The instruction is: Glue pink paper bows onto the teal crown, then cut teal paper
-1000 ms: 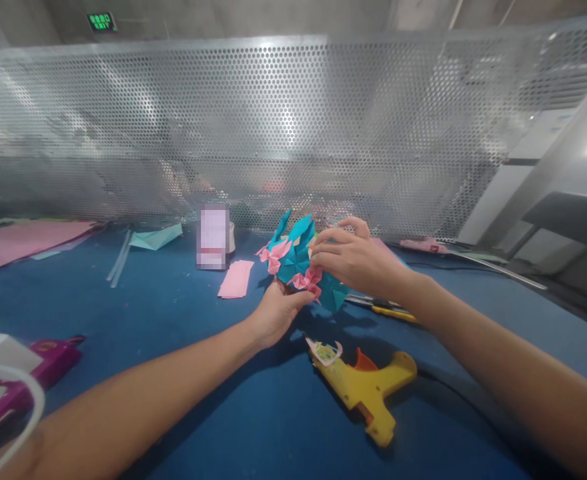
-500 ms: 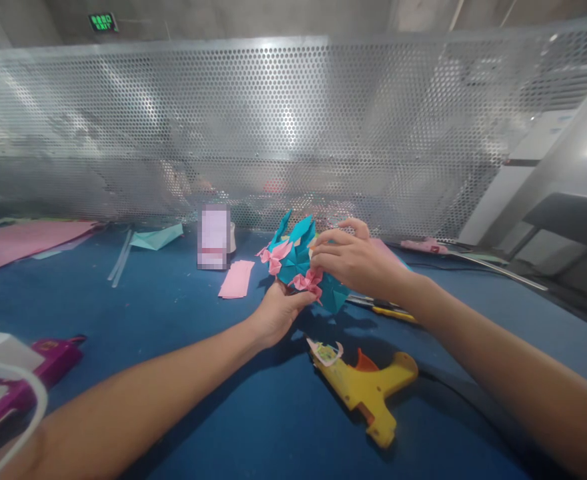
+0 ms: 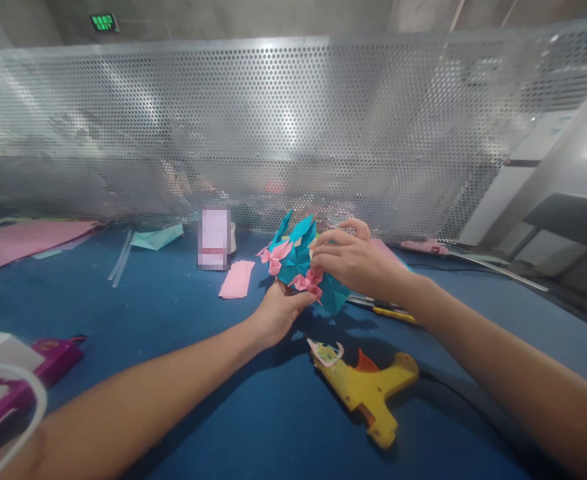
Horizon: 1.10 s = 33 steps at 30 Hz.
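Note:
A teal folded-paper ball point(image 3: 296, 257) with small pink paper bows stuck on it is held above the blue table. My left hand point(image 3: 277, 313) cups it from below, fingers curled round its underside. My right hand point(image 3: 353, 261) grips it from the right, fingertips pinched at a pink bow point(image 3: 307, 280) on its front. A yellow glue gun point(image 3: 363, 387) lies on the table just below and in front of my hands.
A perforated metal screen point(image 3: 293, 133) walls off the back of the blue table point(image 3: 173, 320). A pink paper slip point(image 3: 237, 279), a small bottle point(image 3: 214, 237), teal and pink sheets at left, a purple glue gun point(image 3: 38, 367) and yellow-handled scissors point(image 3: 383, 308) lie around.

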Tool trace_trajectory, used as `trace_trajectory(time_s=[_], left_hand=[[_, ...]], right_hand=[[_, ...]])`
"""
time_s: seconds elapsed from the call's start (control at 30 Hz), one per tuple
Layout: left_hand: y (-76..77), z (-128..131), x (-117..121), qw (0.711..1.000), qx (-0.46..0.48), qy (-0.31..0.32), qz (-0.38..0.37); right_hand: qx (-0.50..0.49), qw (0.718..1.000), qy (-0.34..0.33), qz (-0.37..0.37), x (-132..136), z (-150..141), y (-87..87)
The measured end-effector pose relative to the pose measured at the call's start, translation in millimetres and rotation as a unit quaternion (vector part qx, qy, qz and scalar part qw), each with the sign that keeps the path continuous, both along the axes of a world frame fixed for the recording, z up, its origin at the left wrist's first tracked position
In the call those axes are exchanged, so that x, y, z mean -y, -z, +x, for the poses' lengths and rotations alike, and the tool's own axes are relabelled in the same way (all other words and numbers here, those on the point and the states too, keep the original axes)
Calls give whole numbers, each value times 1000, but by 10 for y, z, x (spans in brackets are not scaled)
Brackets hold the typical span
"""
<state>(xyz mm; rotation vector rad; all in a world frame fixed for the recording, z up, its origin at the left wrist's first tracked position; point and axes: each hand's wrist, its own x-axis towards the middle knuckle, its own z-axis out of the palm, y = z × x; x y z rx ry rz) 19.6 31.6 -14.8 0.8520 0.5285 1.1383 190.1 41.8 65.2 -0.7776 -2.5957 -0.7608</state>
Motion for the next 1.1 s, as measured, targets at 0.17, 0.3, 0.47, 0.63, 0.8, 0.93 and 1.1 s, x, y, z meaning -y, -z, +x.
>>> trace_trajectory(time_s=[0.17,0.3,0.47,0.63,0.8,0.93,1.1], left_hand=[[-2,2,1,1000,-3,0,-1],[6,5,-2,1000,0,-1,-1],[5,2,1,1000,1,0,2],[0,1,2,1000,2,0,3],[-3,1,3,1000,2,1,-3],[-17,-1,12,1000,5,1,-2],[-30,2,24,1000,-1,-3,-4]], right_hand=[[-2,1000,-5,-1,-8,1,-2],[-2,1000,-7,-2,-7,4,-6],[0,1000,-3,3,1,7,-14],[0,1000,-4,1,16,-7,-27],[-3,1000,-2,-6,14,-9,-21],[-5,1000,-8,-4,5,-7,-20],[-7,1000,-10,0,12,-3,-23]])
